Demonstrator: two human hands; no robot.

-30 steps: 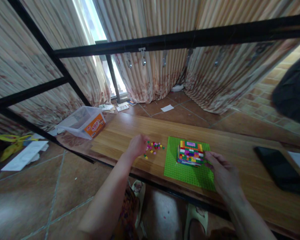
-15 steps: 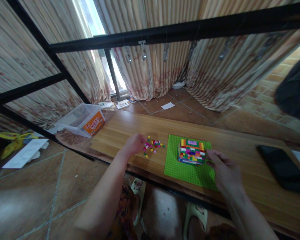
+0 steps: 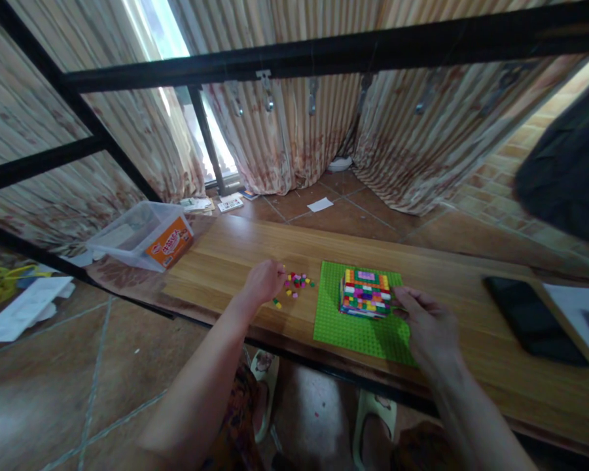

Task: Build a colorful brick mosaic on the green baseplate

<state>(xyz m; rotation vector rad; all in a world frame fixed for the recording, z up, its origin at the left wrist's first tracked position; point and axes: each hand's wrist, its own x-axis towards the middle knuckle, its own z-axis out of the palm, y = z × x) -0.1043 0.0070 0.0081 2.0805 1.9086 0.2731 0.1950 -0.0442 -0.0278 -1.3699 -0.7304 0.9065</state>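
Note:
A small house-like block built of multicoloured toy bricks [image 3: 366,294] stands on a green studded baseplate [image 3: 331,327]. At its right side is my right hand [image 3: 429,324], with thumb and fingers closed together close against the bricks. Whether they grip the block or a tiny piece, I cannot tell. Left of the baseplate, a scatter of loose small bricks [image 3: 298,281] in pink, red, yellow and green lies on the wooden bench top [image 3: 235,252]. My left hand [image 3: 264,281] rests at the left edge of this scatter, fingertips pinched; anything between them is too small to make out.
A clear plastic bin [image 3: 132,245] with an orange label stands at the bench's left end. To the right lies a black phone or tablet [image 3: 533,320] beside white paper [image 3: 576,307]. A black metal bar [image 3: 294,62] with hooks crosses above the bench.
The view has shifted, so everything appears further left. My left hand pulled slightly left of the loose bricks, then came back against them. My right hand stays beside the brick block.

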